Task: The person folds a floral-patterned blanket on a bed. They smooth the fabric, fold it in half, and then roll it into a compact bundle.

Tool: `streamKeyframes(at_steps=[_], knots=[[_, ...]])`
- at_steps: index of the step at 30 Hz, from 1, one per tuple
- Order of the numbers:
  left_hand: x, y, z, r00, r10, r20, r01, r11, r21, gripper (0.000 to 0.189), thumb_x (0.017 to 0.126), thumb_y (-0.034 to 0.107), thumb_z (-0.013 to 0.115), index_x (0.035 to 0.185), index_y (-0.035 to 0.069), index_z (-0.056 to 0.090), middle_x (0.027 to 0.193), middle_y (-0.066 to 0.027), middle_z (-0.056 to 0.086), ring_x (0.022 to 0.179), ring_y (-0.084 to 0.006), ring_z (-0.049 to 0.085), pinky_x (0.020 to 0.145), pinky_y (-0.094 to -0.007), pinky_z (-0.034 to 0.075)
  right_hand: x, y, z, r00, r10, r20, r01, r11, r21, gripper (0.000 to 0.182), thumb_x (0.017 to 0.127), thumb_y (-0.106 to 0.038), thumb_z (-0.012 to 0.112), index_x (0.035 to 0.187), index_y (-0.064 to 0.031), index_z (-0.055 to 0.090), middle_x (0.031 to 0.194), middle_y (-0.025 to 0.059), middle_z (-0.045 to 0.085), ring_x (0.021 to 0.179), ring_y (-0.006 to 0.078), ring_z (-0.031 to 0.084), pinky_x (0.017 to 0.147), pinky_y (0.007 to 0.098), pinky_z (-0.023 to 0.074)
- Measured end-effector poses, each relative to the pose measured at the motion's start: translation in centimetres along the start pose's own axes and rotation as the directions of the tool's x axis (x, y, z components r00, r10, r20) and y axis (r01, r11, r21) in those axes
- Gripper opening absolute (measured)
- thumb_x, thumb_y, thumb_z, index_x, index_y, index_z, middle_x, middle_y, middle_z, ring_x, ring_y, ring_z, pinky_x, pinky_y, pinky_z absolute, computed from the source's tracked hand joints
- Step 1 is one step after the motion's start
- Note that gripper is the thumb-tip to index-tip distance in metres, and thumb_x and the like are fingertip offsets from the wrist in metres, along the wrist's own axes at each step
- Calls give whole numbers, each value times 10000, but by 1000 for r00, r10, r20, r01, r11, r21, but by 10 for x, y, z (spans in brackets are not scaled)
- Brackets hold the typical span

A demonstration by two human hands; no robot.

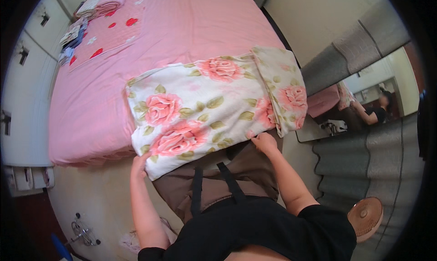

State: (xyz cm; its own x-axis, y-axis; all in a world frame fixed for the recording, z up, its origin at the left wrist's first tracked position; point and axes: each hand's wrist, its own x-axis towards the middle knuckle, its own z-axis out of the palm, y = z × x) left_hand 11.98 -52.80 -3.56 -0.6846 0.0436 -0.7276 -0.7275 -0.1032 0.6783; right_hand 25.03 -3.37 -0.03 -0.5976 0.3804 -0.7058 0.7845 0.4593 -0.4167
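A white fabric piece with pink roses and green leaves (201,104) lies partly folded at the near right corner of a bed with a pink sheet (164,32). Its right end is folded over in a strip. My left hand (139,164) grips the fabric's near left corner, thumb on top. At the near edge, further right, my right hand (264,142) pinches the hem between thumb and fingers. The near edge hangs over my brown trousers, and the fingertips under the cloth are partly hidden.
Folded clothes (73,35) and a rolled pink blanket (111,3) lie at the bed's far left, beside white cabinets (25,86). A mirror (375,93) and grey curtains (348,158) stand at right, a round fan (365,216) below. A metal hanger with clips (83,230) is low at left.
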Motion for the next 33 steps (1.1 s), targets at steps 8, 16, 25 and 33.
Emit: streamKeyframes(at_steps=[8, 16, 25, 33], knots=[[-11, -13, 4, 999, -51, -1, 51, 996, -70, 424, 827, 138, 704, 1191, -39, 578, 1076, -145, 674, 916, -247, 678, 808, -382, 548, 40, -166, 71, 489, -871, -45, 765, 453, -457, 364, 855, -284, 612, 1194, -153, 592, 1309, 128, 525, 1248, 339, 446, 1008, 513, 361], [-46, -2, 6, 994, -84, 63, 93, 983, -158, 426, 834, 113, 698, 1198, -61, 562, 1070, -141, 673, 871, -225, 676, 788, -346, 537, 92, -292, 172, 604, -791, 99, 662, 428, -615, 795, 820, -680, 490, 1455, -218, 371, 1543, 136, 257, 1438, 344, 180, 1098, 647, 138], [-34, -8, -5, 993, -115, 14, 112, 987, 118, 305, 862, 87, 670, 1135, -39, 622, 1049, -95, 673, 901, -153, 632, 803, -309, 506, 128, -324, 174, 525, -850, 46, 694, 395, -602, 767, 827, -655, 505, 1442, -212, 392, 1533, 124, 286, 1421, 354, 220, 1105, 623, 143], [-41, -16, 2, 993, -121, 15, 119, 987, 107, 291, 885, 89, 651, 1154, -16, 618, 1039, -62, 667, 886, -136, 619, 793, -288, 497, 148, -375, 207, 469, -865, 177, 751, 285, -596, 739, 829, -667, 493, 1446, -273, 388, 1549, 67, 273, 1442, 347, 166, 1108, 643, 106]])
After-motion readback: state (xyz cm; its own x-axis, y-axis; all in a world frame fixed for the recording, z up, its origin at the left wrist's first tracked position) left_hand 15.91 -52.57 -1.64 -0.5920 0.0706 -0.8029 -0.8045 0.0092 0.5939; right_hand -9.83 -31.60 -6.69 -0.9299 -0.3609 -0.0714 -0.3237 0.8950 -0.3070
